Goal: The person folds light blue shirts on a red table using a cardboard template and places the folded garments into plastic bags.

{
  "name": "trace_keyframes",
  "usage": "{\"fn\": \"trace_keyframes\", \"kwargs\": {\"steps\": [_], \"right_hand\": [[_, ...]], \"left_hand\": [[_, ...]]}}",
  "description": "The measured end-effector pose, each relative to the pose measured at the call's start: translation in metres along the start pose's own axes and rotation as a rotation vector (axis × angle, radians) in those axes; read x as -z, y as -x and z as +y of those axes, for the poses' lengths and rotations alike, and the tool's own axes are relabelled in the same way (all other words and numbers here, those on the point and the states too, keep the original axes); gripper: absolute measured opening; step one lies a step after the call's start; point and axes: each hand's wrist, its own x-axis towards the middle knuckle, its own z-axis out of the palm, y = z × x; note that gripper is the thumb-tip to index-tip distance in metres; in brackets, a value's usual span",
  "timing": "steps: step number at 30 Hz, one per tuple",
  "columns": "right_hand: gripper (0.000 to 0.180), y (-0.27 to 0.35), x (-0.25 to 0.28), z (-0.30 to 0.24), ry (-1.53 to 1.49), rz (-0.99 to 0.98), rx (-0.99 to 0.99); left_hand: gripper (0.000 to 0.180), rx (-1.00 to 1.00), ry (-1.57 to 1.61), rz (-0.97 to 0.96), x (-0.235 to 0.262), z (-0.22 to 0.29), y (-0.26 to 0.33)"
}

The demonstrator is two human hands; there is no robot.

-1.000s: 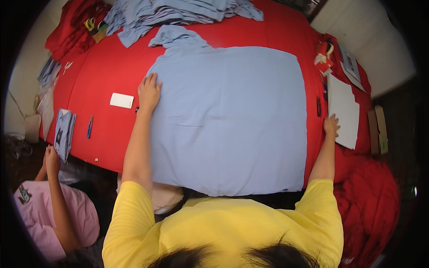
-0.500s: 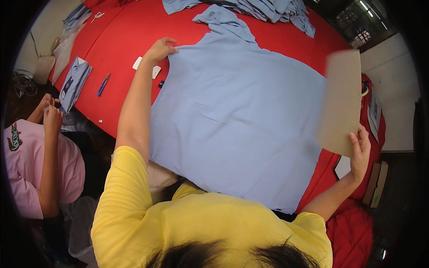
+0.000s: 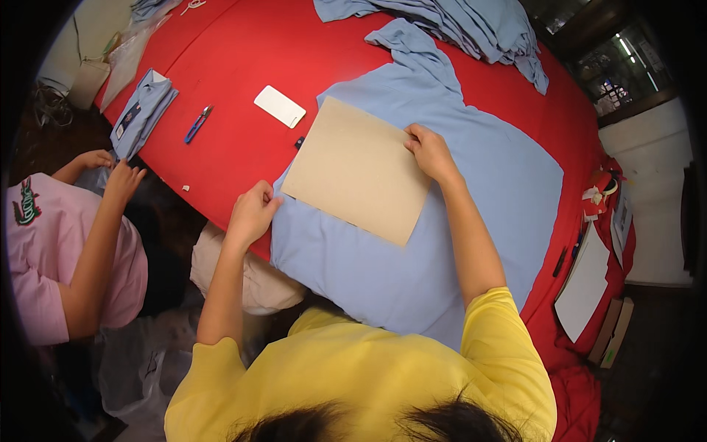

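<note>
A light blue shirt [image 3: 501, 177] lies spread across the red table in front of me. On its left part rests a flat beige cardboard sheet [image 3: 353, 173], set at a slant. My right hand [image 3: 431, 153] is closed on the sheet's right edge near its upper corner. My left hand [image 3: 253, 212] has its fingers bent together at the shirt's left edge, just left of the cardboard, and seems to pinch the cloth. A small dark tag [image 3: 300, 142] shows beside the cardboard's left edge.
A white card [image 3: 280, 107], blue thread snips [image 3: 198, 124] and a folded blue shirt [image 3: 143, 110] lie left on the red table [image 3: 236, 44]. More blue shirts [image 3: 471, 29] are heaped at the back. White sheets [image 3: 583, 283] lie right. A person in pink [image 3: 81, 258] sits left.
The cardboard sheet has come from the right onto the shirt with my right hand. My left hand has moved down along the shirt's left edge. The white card is now fully visible.
</note>
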Motion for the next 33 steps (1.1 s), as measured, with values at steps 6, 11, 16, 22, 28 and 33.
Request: {"fn": "trace_keyframes", "kwargs": {"steps": [6,11,16,22,28,33], "right_hand": [[0.015,-0.008,-0.007,0.006,0.109,0.010,0.025],[0.016,-0.012,-0.016,0.006,0.184,0.090,0.101],[0.018,-0.014,-0.018,0.005,0.224,0.067,0.167],[0.039,-0.069,0.015,0.039,0.551,0.453,0.113],[0.032,-0.117,0.060,0.037,0.332,-0.013,-0.036],[0.038,-0.023,0.091,-0.082,-0.269,-0.456,0.189]], "left_hand": [[0.020,0.030,0.310,0.201,-0.008,-0.022,-0.013],[0.035,-0.416,-0.198,0.382,-0.044,0.034,-0.014],[0.062,-0.497,-0.390,0.371,-0.099,0.075,-0.023],[0.072,-0.384,-0.399,0.305,-0.108,0.077,-0.024],[0.074,-0.390,-0.413,0.290,-0.111,0.078,-0.030],[0.071,-0.351,-0.338,0.307,-0.104,0.071,-0.021]]}}
